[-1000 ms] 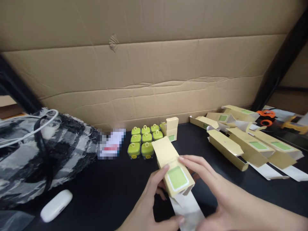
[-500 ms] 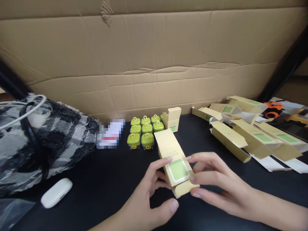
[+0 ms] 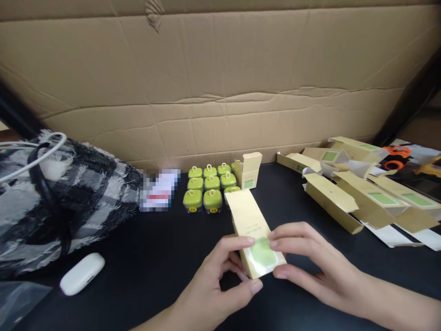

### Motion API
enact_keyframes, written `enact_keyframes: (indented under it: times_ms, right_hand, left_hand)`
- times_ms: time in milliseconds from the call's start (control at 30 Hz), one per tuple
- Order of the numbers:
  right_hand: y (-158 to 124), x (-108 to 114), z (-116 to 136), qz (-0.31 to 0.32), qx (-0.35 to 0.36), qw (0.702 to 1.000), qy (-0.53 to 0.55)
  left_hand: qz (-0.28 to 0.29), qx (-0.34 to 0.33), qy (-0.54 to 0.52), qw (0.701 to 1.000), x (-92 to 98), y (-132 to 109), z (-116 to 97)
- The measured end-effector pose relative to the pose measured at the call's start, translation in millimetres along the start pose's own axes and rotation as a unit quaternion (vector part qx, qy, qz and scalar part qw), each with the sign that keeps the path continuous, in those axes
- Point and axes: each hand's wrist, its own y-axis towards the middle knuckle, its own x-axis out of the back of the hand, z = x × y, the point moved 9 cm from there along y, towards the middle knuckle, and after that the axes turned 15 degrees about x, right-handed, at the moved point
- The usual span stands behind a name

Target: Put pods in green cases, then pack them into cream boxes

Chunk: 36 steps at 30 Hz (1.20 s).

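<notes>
A pale yellow carton with a green window-like panel is held at a tilt between both hands, over the black table. My left hand grips its left side, with a finger on the front face and the thumb at the lower end. On the right side, my right hand has fingers on the front face and the thumb near the lower corner. The near end of the carton looks closed. Beyond it stand several small green containers with loop tops, in rows, beside an upright carton whose top flap is up.
Several flattened or open cartons lie piled at the right, near orange-handled scissors. At left are a white earbud case, a black-and-white checked cloth bundle and a clear plastic bag. A cardboard wall rises behind.
The flap at the carton's near end was sticking out and is now folded in. Both hands have moved slightly right with the carton.
</notes>
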Motion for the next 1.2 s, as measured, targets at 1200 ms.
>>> enact_keyframes:
  times_ms: [1200]
  right_hand:
    - [9.6, -16.2, -152.2, 0.022, -0.23, 0.971, 0.065]
  left_hand:
    - [-0.014, -0.043, 0.151, 0.988, -7.9, -9.9, -18.4]
